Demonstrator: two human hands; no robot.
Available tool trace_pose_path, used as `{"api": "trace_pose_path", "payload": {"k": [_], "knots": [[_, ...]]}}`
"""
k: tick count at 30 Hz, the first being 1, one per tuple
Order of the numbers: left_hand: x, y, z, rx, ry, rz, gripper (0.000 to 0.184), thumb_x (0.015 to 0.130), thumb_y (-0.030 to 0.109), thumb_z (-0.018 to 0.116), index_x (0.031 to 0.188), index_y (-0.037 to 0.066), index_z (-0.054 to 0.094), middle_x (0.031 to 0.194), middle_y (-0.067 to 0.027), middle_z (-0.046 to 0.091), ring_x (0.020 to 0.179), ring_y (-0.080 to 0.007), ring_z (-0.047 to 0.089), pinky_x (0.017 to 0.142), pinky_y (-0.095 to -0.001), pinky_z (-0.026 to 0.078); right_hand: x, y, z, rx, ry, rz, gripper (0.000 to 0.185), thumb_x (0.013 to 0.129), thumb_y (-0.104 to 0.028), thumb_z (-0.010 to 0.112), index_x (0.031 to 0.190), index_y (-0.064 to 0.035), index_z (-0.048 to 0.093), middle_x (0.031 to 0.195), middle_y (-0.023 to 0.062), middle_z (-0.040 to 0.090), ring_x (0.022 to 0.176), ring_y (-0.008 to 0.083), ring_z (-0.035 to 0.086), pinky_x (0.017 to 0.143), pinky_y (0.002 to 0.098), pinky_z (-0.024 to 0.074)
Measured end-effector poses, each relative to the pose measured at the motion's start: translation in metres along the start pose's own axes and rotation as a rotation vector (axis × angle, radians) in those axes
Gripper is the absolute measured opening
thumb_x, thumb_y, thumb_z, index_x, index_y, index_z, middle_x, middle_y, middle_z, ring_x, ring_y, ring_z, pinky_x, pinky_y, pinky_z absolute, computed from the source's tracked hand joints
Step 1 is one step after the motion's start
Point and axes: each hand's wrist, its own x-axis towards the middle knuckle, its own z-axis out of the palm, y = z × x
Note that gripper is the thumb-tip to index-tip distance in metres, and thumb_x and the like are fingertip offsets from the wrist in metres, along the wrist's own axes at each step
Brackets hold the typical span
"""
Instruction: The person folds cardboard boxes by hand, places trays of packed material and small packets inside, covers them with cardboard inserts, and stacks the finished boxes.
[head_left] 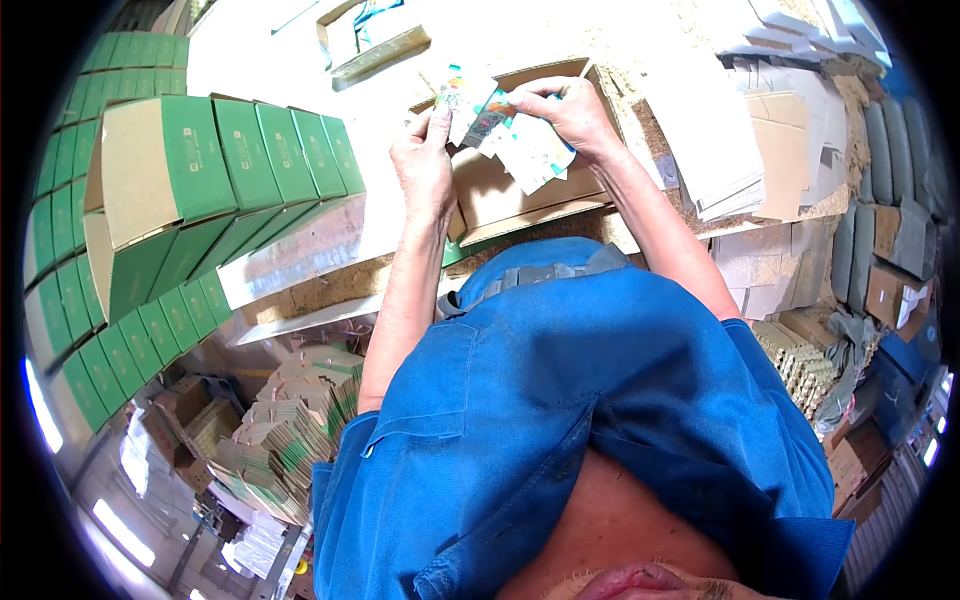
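Above an open cardboard box (520, 210), my two hands are raised close together. My left hand (425, 160) is closed, with the thumb pressed on a small white printed sheet (455, 100) that has orange and teal patches. With thumb and index finger, my right hand (575, 115) pinches a teal and dark printed piece (490, 118). A white printed sheet (535, 158) with teal and yellow marks hangs below that hand. Whether these pieces are joined cannot be made out, as glare washes out their print. The inside of the box is partly hidden by the sheets.
Green cartons (205, 160) stand in stacked rows at the left. Right of the box lies a pile of white sheets (705, 150), with brown cardboard pieces (780, 140) beyond. A shallow cardboard tray (380, 55) sits farther back. Flattened cartons (290, 430) are stacked below the table's left side.
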Motion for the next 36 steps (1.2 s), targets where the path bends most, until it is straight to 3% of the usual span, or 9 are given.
{"api": "trace_pose_path", "payload": {"k": [10, 20, 21, 24, 28, 30, 32, 34, 36], "knots": [[0.007, 0.009, -0.007, 0.193, 0.07, 0.2, 0.025, 0.085, 0.016, 0.077, 0.095, -0.005, 0.07, 0.078, -0.0051, 0.067, 0.066, -0.0069, 0.055, 0.058, -0.0231, 0.043, -0.002, -0.017, -0.012, 0.066, 0.001, 0.022, 0.028, 0.083, -0.023, 0.078, 0.092, 0.0024, 0.073, 0.081, 0.0068, 0.071, 0.069, 0.0086, 0.065, 0.06, 0.0222, 0.0529], [0.065, 0.033, -0.024, 0.191, 0.091, 0.218, 0.017, 0.09, 0.005, 0.067, 0.103, -0.006, 0.069, 0.074, -0.0019, 0.065, 0.057, -0.0049, 0.05, 0.05, -0.0221, 0.041, 0.066, -0.049, 0.021, -0.128, -0.033, 0.024, 0.03, 0.086, -0.021, 0.074, 0.096, 0.0071, 0.069, 0.081, 0.0096, 0.07, 0.063, 0.0113, 0.066, 0.054, 0.0247, 0.0535], [0.082, 0.039, -0.033, 0.208, 0.032, 0.252, 0.02, 0.09, 0.006, 0.066, 0.107, -0.004, 0.067, 0.086, -0.0063, 0.069, 0.07, -0.0087, 0.063, 0.058, -0.0219, 0.051, 0.078, -0.056, 0.029, -0.145, -0.018, 0.041, 0.03, 0.087, -0.021, 0.074, 0.095, 0.007, 0.069, 0.081, 0.0095, 0.07, 0.063, 0.0114, 0.066, 0.054, 0.025, 0.0538], [0.162, 0.029, -0.067, 0.247, 0.123, 0.256, 0.022, 0.089, -0.001, 0.06, 0.109, -0.006, 0.067, 0.09, -0.0113, 0.07, 0.074, -0.0121, 0.067, 0.058, -0.0222, 0.052, 0.103, -0.069, 0.055, -0.163, 0.001, 0.041, 0.027, 0.087, -0.02, 0.074, 0.091, 0.0059, 0.07, 0.077, 0.0073, 0.068, 0.059, 0.0087, 0.063, 0.051, 0.0235, 0.0498], [0.235, 0.027, -0.098, 0.392, 0.281, 0.205, 0.027, 0.086, -0.003, 0.056, 0.111, -0.006, 0.067, 0.097, -0.0153, 0.07, 0.078, -0.018, 0.068, 0.064, -0.0282, 0.054, 0.097, -0.077, 0.064, -0.577, -0.168, 0.027, 0.021, 0.083, -0.025, 0.074, 0.081, -0.0036, 0.072, 0.06, -0.0027, 0.057, 0.049, 0.0023, 0.043, 0.044, 0.0204, 0.0319], [0.251, 0.031, -0.104, 0.772, 0.358, 0.314, 0.031, 0.084, 0.0, 0.055, 0.112, -0.005, 0.067, 0.104, -0.0185, 0.07, 0.087, -0.0257, 0.068, 0.076, -0.0351, 0.055, 0.065, -0.079, 0.056, -0.646, -0.297, 0.051, 0.021, 0.081, -0.024, 0.074, 0.076, -0.0038, 0.073, 0.059, -0.0023, 0.057, 0.051, 0.0021, 0.043, 0.046, 0.0229, 0.0328], [0.281, 0.022, -0.119, 0.767, 0.395, 0.306, 0.031, 0.084, 0.006, 0.057, 0.112, -0.003, 0.068, 0.105, -0.0209, 0.069, 0.093, -0.0322, 0.067, 0.087, -0.0394, 0.052, 0.047, -0.042, 0.034, -0.577, -0.285, 0.096, 0.016, 0.081, -0.017, 0.073, 0.077, -0.0012, 0.074, 0.066, 0.0018, 0.064, 0.06, 0.0049, 0.053, 0.057, 0.023, 0.0423], [0.3, 0.009, -0.132, 1.23, 0.648, 0.796, 0.028, 0.086, 0.008, 0.055, 0.108, -0.001, 0.07, 0.094, -0.021, 0.07, 0.09, -0.0343, 0.067, 0.091, -0.041, 0.049, 0.029, -0.037, 0.025, -0.549, -0.292, 0.249, 0.015, 0.082, -0.012, 0.074, 0.076, 0.0011, 0.072, 0.072, 0.0054, 0.068, 0.067, 0.007, 0.057, 0.063, 0.0241, 0.0453], [0.309, 0.007, -0.136, 1.329, 0.74, 0.956, 0.026, 0.086, 0.014, 0.059, 0.103, -0.001, 0.072, 0.098, -0.0237, 0.07, 0.09, -0.035, 0.067, 0.085, -0.0409, 0.05, 0.021, -0.022, 0.018, -0.474, -0.303, 0.291, 0.016, 0.081, -0.013, 0.077, 0.077, 0.0018, 0.072, 0.071, 0.0049, 0.067, 0.065, 0.0066, 0.057, 0.059, 0.0241, 0.0452]]}}
